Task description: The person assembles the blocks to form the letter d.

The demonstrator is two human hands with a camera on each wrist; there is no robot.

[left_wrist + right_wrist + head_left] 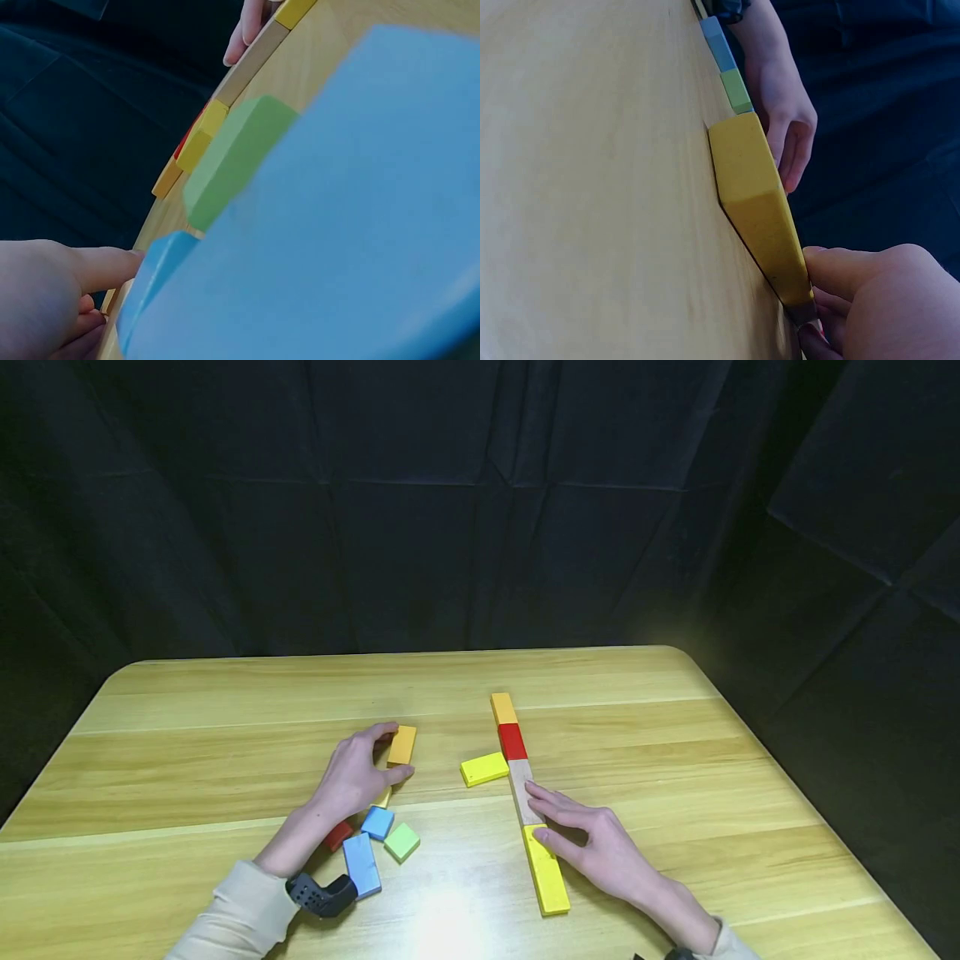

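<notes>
My left hand (358,772) is at an orange block (402,745) left of centre in the head view. Its fingertips lie at the block's far end and its thumb at the near end, pinching it. My right hand (600,843) touches a row of blocks end to end. Its fingers rest on the plain wood block (522,789), its thumb on the long yellow block (547,877). Further up the row come a red block (512,742) and another orange block (503,707). In the left wrist view a large blue block (322,210) hides much of the table.
A short yellow block (483,769) lies slantwise against the row's left side. By the left forearm are a small blue block (377,822), a green block (402,842), a larger blue block (362,865), a partly hidden red block (339,835) and a pale yellow block (382,797).
</notes>
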